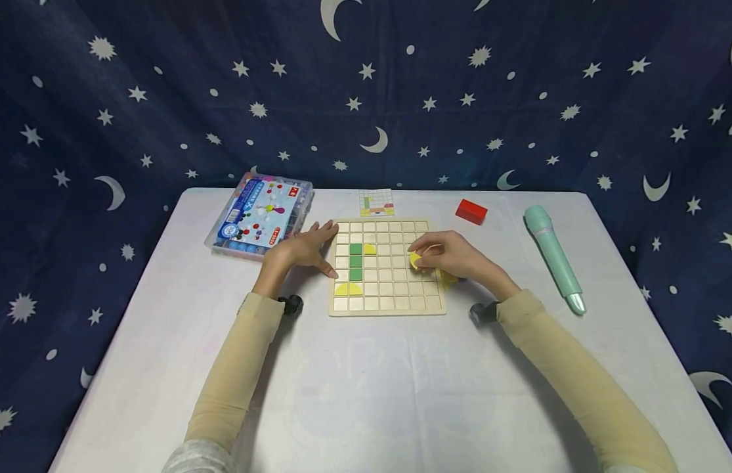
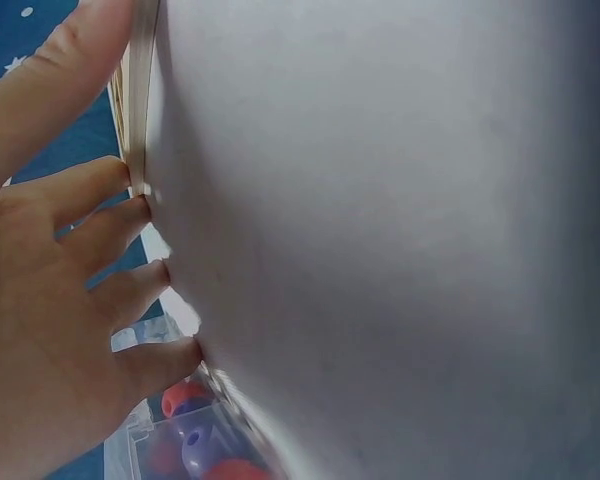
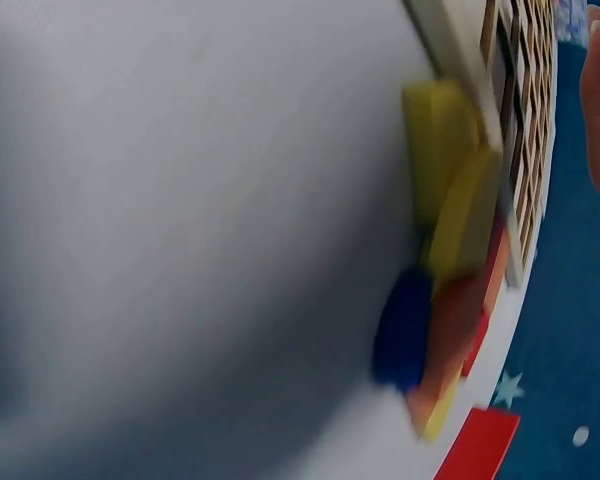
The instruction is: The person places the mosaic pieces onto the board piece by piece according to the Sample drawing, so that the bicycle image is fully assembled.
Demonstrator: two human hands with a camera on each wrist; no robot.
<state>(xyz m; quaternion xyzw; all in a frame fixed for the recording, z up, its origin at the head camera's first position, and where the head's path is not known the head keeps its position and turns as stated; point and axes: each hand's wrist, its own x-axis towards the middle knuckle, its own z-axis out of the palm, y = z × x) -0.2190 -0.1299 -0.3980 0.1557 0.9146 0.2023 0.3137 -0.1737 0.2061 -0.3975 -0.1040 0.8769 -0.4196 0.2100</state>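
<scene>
A wooden grid board (image 1: 395, 303) lies flat on the white table. In its left half sit green square blocks (image 1: 356, 261) in a column, a yellow piece (image 1: 369, 249) with a curved edge beside them, and two more yellow curved pieces (image 1: 348, 289) lower down. My left hand (image 1: 302, 251) rests at the board's left edge, fingers spread and straight, as the left wrist view also shows. Over the board's right part my right hand (image 1: 445, 255) pinches a yellow curved block (image 1: 414, 260) between thumb and fingers.
Right of the board lie loose blocks: yellow (image 3: 465, 215), blue (image 3: 402, 330) and orange (image 3: 450, 335), partly behind my right hand in the head view. A pattern card (image 1: 377, 203), red block (image 1: 471, 211), green microphone-shaped object (image 1: 553, 256) and plastic bead case (image 1: 262, 213) surround the board.
</scene>
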